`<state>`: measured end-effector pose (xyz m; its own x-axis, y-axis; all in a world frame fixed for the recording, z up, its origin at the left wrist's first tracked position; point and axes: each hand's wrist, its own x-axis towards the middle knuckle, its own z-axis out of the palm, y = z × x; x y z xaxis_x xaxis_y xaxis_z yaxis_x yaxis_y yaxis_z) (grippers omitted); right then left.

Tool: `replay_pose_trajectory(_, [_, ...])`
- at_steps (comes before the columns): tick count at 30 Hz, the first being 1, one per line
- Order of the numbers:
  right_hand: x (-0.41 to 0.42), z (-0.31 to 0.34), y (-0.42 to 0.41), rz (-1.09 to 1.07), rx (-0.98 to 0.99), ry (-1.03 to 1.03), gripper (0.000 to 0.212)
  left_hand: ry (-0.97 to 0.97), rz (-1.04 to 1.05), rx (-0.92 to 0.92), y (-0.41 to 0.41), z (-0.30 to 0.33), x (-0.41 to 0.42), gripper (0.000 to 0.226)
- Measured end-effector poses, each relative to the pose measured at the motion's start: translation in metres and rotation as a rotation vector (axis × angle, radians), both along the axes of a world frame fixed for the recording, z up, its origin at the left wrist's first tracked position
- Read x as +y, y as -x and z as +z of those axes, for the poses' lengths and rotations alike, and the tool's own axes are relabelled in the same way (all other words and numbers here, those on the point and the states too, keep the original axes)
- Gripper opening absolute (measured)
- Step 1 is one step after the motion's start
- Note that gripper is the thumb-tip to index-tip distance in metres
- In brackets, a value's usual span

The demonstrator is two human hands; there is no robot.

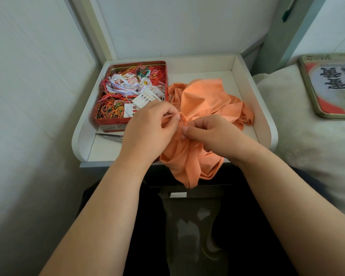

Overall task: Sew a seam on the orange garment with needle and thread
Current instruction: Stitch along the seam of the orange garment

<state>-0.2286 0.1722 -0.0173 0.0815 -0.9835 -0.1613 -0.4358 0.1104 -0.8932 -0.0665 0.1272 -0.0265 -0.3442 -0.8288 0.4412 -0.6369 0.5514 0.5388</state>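
On white raised-edge desk (253,92) between pale walls: crumpled orange garment (203,100) spilling over front edge; left hand (147,124) pinching fabric fold, right hand (209,132) pinching needle (182,122); thread-filled red tin (131,90) alongside.

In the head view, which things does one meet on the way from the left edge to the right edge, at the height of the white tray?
Red tin of threads → left hand → needle → right hand → right wall of the white tray → tin lid on the bed.
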Motion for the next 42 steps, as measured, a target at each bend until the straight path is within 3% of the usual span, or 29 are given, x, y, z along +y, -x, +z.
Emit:
replay_pose_trajectory(6, [-0.007,-0.005,0.002,-0.145,-0.077,0.03,0.032,-0.086,-0.118,0.058,0.007,-0.001,0.004,0.008])
replay_pose_trajectory(9, [-0.005,0.0,0.005,-0.07,-0.173,-0.026,0.035,-0.081,-0.078,0.09,0.008,0.0,0.006,0.01])
replay_pose_trajectory(12, [-0.002,0.005,0.01,0.051,-0.132,-0.053,0.047,-0.13,-0.049,0.104,0.006,0.001,0.005,0.007])
replay_pose_trajectory(15, [-0.004,0.006,0.018,0.003,-0.118,-0.013,0.05,-0.248,-0.009,0.191,0.003,0.003,0.002,0.008])
replay_pose_trajectory(21, [-0.014,0.002,0.022,-0.35,-0.607,0.018,0.05,-0.326,-0.028,0.274,0.008,0.007,0.005,0.015])
replay_pose_trajectory(26, [-0.017,0.004,0.021,-0.412,-0.858,-0.023,0.052,-0.331,-0.067,0.284,0.013,0.008,0.009,0.016])
replay_pose_trajectory(30, [-0.017,0.006,0.022,-0.35,-1.025,-0.093,0.041,-0.304,-0.084,0.301,0.014,0.01,0.011,0.012])
replay_pose_trajectory(32, [-0.016,0.005,0.023,-0.304,-0.995,-0.128,0.034,-0.287,-0.097,0.304,0.014,0.01,0.012,0.01])
replay_pose_trajectory(38, [-0.013,0.004,0.019,-0.187,-0.501,-0.084,0.038,-0.281,-0.138,0.255,0.013,0.009,0.011,0.016])
replay_pose_trajectory(39, [-0.012,0.005,0.018,-0.156,-0.462,-0.062,0.032,-0.288,-0.145,0.253,0.013,0.009,0.011,0.013])
replay_pose_trajectory(42, [-0.013,0.004,0.017,-0.145,-0.413,0.014,0.043,-0.317,-0.159,0.232,0.014,0.008,0.011,0.01])
